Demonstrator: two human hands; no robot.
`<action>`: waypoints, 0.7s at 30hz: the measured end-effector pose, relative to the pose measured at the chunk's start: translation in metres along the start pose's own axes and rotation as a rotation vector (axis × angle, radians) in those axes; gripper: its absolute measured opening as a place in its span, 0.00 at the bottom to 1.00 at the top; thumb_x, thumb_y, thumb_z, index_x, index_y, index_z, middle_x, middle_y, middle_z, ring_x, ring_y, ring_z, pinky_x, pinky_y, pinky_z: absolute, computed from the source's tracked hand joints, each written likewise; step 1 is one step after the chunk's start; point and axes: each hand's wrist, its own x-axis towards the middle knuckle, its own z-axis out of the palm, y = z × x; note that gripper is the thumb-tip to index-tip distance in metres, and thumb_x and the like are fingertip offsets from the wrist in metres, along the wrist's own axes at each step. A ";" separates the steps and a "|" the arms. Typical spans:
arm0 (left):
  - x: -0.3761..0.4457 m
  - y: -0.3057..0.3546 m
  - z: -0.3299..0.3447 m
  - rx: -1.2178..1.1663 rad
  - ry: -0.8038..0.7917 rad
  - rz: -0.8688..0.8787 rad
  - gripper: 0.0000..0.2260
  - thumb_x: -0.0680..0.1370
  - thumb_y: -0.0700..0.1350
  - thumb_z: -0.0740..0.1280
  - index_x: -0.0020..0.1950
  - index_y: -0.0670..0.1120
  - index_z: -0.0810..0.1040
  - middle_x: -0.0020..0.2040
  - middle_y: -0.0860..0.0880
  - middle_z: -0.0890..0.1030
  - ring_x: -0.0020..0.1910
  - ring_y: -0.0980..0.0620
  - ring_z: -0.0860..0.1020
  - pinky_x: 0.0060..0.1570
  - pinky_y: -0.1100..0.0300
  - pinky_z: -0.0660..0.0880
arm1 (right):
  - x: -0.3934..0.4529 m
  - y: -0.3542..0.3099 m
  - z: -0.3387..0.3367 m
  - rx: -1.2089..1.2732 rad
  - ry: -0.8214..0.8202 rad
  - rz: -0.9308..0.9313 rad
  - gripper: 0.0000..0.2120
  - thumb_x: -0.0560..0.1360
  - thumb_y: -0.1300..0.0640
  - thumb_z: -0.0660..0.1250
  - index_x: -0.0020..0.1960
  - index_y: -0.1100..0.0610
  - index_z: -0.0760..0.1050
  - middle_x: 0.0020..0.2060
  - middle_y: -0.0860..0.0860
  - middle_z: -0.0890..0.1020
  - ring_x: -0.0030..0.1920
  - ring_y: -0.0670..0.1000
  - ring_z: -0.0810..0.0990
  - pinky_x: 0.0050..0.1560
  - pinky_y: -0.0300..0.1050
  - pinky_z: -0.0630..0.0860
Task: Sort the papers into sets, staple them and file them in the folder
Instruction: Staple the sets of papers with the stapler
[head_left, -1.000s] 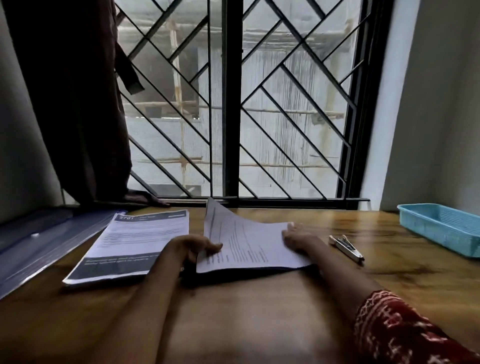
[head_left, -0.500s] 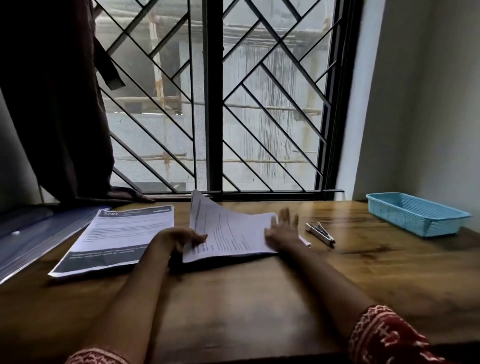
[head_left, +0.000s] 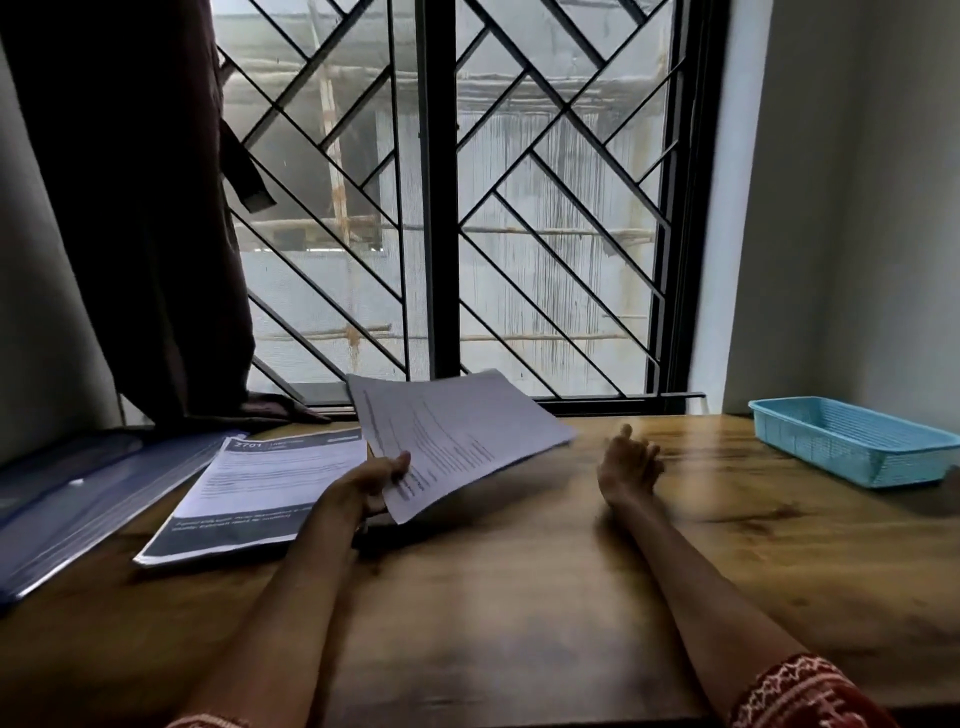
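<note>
I log a wooden table (head_left: 519, 597) filling the lower frame, its far edge against a barred window (head_left: 441, 208) at twelve o'clock, with a dark curtain (head_left: 130, 208) hanging at eleven o'clock. A blue folder (head_left: 78, 504) lies flat along the table's edge at nine o'clock. Just beside it, toward centre, I see a printed stack with dark bands (head_left: 254, 493) resting flat on the wood, one corner overlapping the folder's edge. At two o'clock sits a light blue mesh tray (head_left: 852, 441), well apart from the papers. The lifted set of papers (head_left: 452, 436) is tilted up off the table near centre, its far corner rising toward the window sill. The left hand (head_left: 363, 491) pinches that set at its near left corner, thumb on top and fingers curled beneath. The right hand (head_left: 628, 465) is motion-blurred at one o'clock of centre, low over the wood and apart from the sheets; its fingers look loosely spread and I see nothing in it. Both forearms run up from six o'clock, and a red patterned sleeve (head_left: 805, 696) shows at five o'clock.
</note>
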 end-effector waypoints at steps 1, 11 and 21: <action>0.001 0.001 0.000 -0.079 0.035 0.041 0.17 0.82 0.42 0.56 0.69 0.35 0.65 0.47 0.39 0.80 0.42 0.46 0.78 0.48 0.52 0.75 | -0.004 -0.010 -0.003 0.099 -0.001 -0.071 0.20 0.79 0.61 0.57 0.70 0.62 0.61 0.62 0.60 0.74 0.65 0.61 0.68 0.60 0.50 0.66; -0.010 0.014 0.024 -0.422 0.358 0.254 0.17 0.81 0.42 0.59 0.66 0.34 0.68 0.63 0.35 0.74 0.51 0.45 0.73 0.57 0.49 0.71 | -0.086 -0.088 -0.008 1.069 -1.015 -0.222 0.15 0.75 0.56 0.67 0.59 0.62 0.77 0.40 0.53 0.78 0.40 0.47 0.77 0.41 0.38 0.77; -0.008 0.013 0.032 -0.366 0.375 0.306 0.17 0.81 0.43 0.59 0.67 0.35 0.67 0.58 0.39 0.74 0.51 0.48 0.71 0.50 0.58 0.67 | -0.091 -0.088 -0.007 1.221 -1.165 -0.236 0.10 0.78 0.60 0.61 0.57 0.56 0.77 0.43 0.49 0.82 0.41 0.46 0.80 0.41 0.38 0.77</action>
